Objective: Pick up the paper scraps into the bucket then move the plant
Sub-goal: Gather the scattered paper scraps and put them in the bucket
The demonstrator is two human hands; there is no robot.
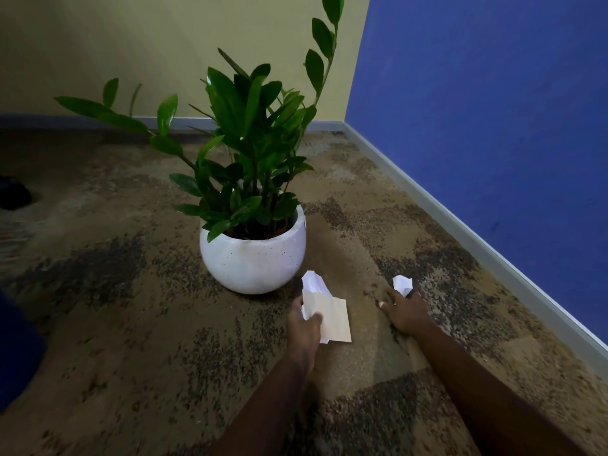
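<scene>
Near the floor's far right corner, where a yellow wall (131, 44) meets a blue wall (493, 110), a plant (250, 139) stands in a round white pot (253, 258) on mottled brown carpet (131, 324). Two bare arms reach in from the bottom edge. The left hand (304, 327) is closed on a bunch of white paper scraps (329, 315), thumb on top, just in front of the pot. The right hand (406, 311) is pressed down to the carpet, fingers curled around a smaller crumpled scrap (402, 284) that pokes out past the fingertips, between the pot and the blue wall's skirting. No bucket is in view; a dark blue shape (16, 350) at the left edge cannot be identified. Judging from here, the left hand's bunch is loose and layered, so a sheet could slip free on the way to the bucket. The right hand's hold looks partial, so lifting quickly might leave that scrap behind. The pot sits close, and a careless swing could brush the leaves.
</scene>
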